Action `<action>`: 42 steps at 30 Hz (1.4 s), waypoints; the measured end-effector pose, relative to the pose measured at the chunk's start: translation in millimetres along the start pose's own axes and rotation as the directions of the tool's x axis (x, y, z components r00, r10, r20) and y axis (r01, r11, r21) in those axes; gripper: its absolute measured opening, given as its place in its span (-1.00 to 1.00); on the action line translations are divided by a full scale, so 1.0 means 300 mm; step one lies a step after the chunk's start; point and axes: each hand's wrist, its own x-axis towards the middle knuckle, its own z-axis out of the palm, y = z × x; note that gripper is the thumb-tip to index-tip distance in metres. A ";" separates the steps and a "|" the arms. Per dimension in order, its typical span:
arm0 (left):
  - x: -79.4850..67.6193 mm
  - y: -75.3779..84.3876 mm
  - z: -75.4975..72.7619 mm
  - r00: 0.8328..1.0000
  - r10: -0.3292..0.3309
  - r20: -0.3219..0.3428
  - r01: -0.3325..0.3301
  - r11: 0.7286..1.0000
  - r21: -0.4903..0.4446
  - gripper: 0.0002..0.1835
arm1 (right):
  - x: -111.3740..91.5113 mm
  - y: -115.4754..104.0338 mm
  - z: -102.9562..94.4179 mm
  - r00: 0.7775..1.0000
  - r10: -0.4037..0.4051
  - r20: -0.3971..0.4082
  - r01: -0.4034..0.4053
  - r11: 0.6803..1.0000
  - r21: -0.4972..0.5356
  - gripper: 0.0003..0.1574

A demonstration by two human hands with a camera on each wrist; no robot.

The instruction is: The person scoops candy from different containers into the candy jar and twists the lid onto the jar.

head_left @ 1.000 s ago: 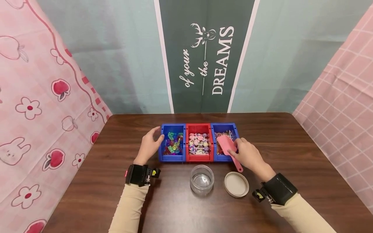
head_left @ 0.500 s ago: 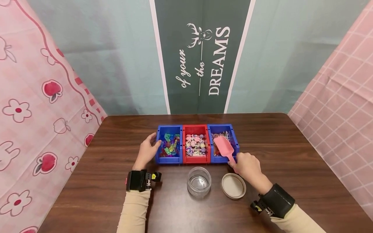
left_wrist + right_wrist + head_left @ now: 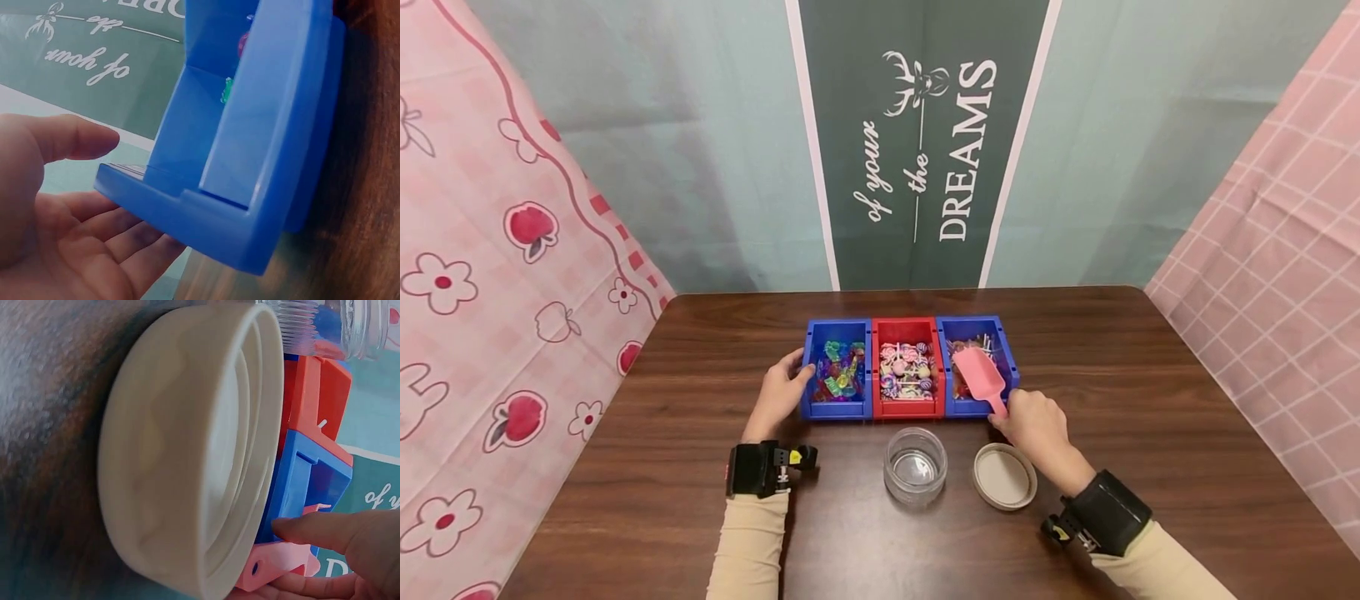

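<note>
A pink scoop [image 3: 979, 374] has its blade over the right blue bin [image 3: 967, 408], which holds wrapped candies and white sticks. My right hand [image 3: 1037, 423] grips the scoop's handle just in front of that bin, thumb along it in the right wrist view. Beside the left blue bin [image 3: 837, 411], full of colourful translucent pieces, is my left hand [image 3: 777, 396]. In the left wrist view its fingers [image 3: 128, 244] lie relaxed along the bin's outer side, and its thumb stands apart above the rim. Between the blue bins, a red bin [image 3: 912, 409] holds small lollipops.
A clear jar [image 3: 915, 465], its mouth uncovered, stands on the brown table [image 3: 647, 500] in front of the red bin. To its right lies a round cream lid [image 3: 1003, 477], inner side up, close to my right wrist. Patterned cloths hang behind and at both sides.
My right hand has moved down the scoop's handle, toward me, and now wraps it from the end. The scoop's blade has turned a little over the right bin. My left hand stays beside its bin.
</note>
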 end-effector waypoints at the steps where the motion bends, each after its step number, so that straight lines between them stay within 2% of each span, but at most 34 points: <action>1: 0.001 0.001 -0.001 1.000 0.001 0.007 -0.001 1.000 -0.013 -0.45 | 0.002 0.001 0.000 1.000 -0.003 -0.004 0.003 1.000 0.003 -0.52; 7: 0.007 0.004 -0.005 0.999 0.002 0.041 0.002 0.997 -0.081 -0.46 | 0.010 0.009 -0.005 0.999 -0.022 -0.050 0.024 0.999 0.040 -0.61; 15: 0.001 -0.006 0.002 0.996 -0.026 0.088 0.035 0.995 -0.092 -0.45 | -0.007 0.013 -0.022 0.999 -0.013 -0.051 0.021 0.988 0.152 -0.79; 23: 0.005 -0.012 0.001 0.995 -0.039 0.091 0.048 0.995 -0.092 -0.45 | -0.006 0.010 -0.042 0.999 -0.009 -0.052 0.018 0.984 0.175 -0.67; 32: 0.006 -0.014 -0.005 0.990 -0.055 0.128 0.071 0.990 -0.119 -0.46 | 0.012 0.019 -0.044 0.996 -0.065 -0.066 0.078 0.971 0.224 -0.75; 36: 0.006 -0.020 -0.001 0.990 -0.049 0.131 0.066 0.990 -0.124 -0.46 | 0.023 0.016 -0.059 0.995 -0.092 -0.046 0.100 0.968 0.230 -0.77; 42: 0.005 -0.020 -0.010 0.991 -0.050 0.126 0.066 0.990 -0.126 -0.46 | 0.041 0.001 -0.087 0.996 -0.092 0.012 0.088 0.979 0.185 -0.73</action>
